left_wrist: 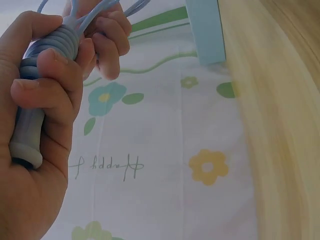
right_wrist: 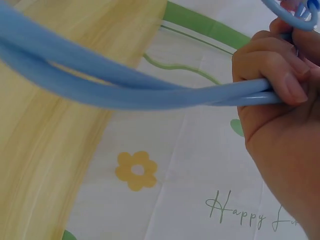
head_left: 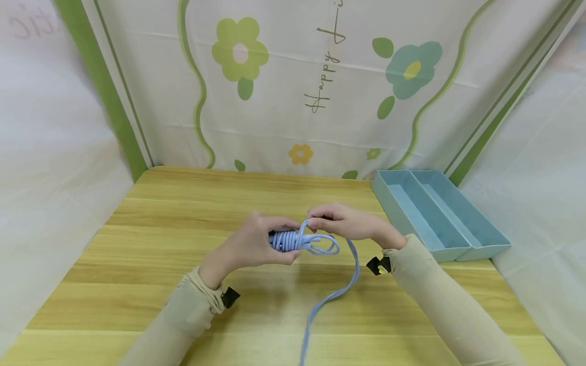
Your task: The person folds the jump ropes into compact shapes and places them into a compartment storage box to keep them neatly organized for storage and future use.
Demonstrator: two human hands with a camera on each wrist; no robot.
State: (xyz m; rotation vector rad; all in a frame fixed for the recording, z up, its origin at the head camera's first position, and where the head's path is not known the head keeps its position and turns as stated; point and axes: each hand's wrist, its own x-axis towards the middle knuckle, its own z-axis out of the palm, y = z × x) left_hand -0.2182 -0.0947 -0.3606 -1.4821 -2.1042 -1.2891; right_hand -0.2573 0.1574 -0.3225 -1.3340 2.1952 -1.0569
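Observation:
A light blue rope is wound into a tight bundle [head_left: 286,240] that my left hand [head_left: 256,243] grips above the wooden table [head_left: 160,239]. In the left wrist view the coils [left_wrist: 55,47] sit under my curled fingers [left_wrist: 60,75], with a pale handle end [left_wrist: 27,145] poking out below the palm. My right hand [head_left: 341,222] pinches the rope's loose strands just right of the bundle. A small loop [head_left: 325,247] hangs between the hands. The doubled tail [head_left: 329,297] drops off toward the table's near edge. In the right wrist view the strands [right_wrist: 125,90] run out from my fingers [right_wrist: 270,70].
A light blue tray with two long compartments [head_left: 439,213] stands at the table's back right corner. A floral cloth backdrop [head_left: 293,86] closes off the rear, and white cloth hangs on both sides.

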